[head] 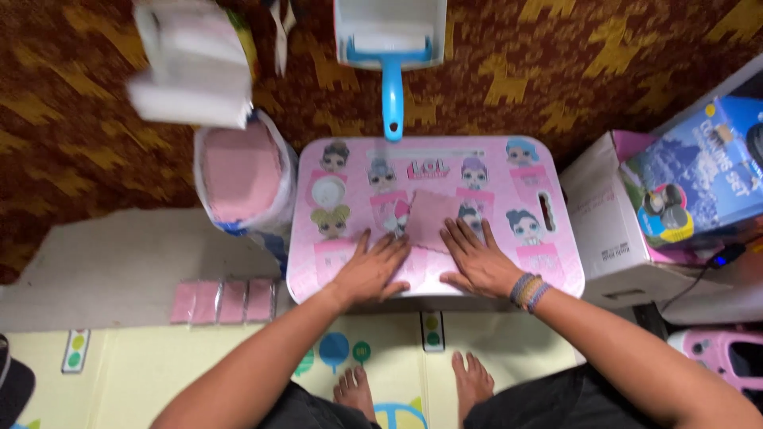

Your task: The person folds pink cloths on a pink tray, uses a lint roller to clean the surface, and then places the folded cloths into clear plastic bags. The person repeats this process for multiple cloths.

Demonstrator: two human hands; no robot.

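From the head camera, looking straight down: I have both palms flat on the small pink lap table (548,262) with cartoon doll pictures on it. My left hand (372,270) lies spread, fingers wide, gripping nothing, its fingertips just touching the lower left edge of the pink square sheet (431,220). My right hand (477,266), with braided bracelets (528,291) at the wrist, is spread wide too and presses on the sheet's lower right edge. The sheet sits slightly skewed in the middle of the tabletop, one corner pointing towards me between my hands.

To do this well, I judge I need even pressure from both palms, smoothing outward from the middle so the sheet lies flat without creasing. I should hold one hand steady as an anchor while the other works, since the glossy tabletop looks slippery and the sheet could slide or twist further.

Around me: a row of folded pink squares (224,301) lies on the pale board to my left, well apart from the table. A bag of pink sheets (241,173) stands just beside the table's left edge. A blue-handled dustpan (391,48) lies on the patterned carpet (556,71) beyond the table, and boxes (616,230) stand to the right. My bare feet (413,389) rest on the yellow play mat (143,373).
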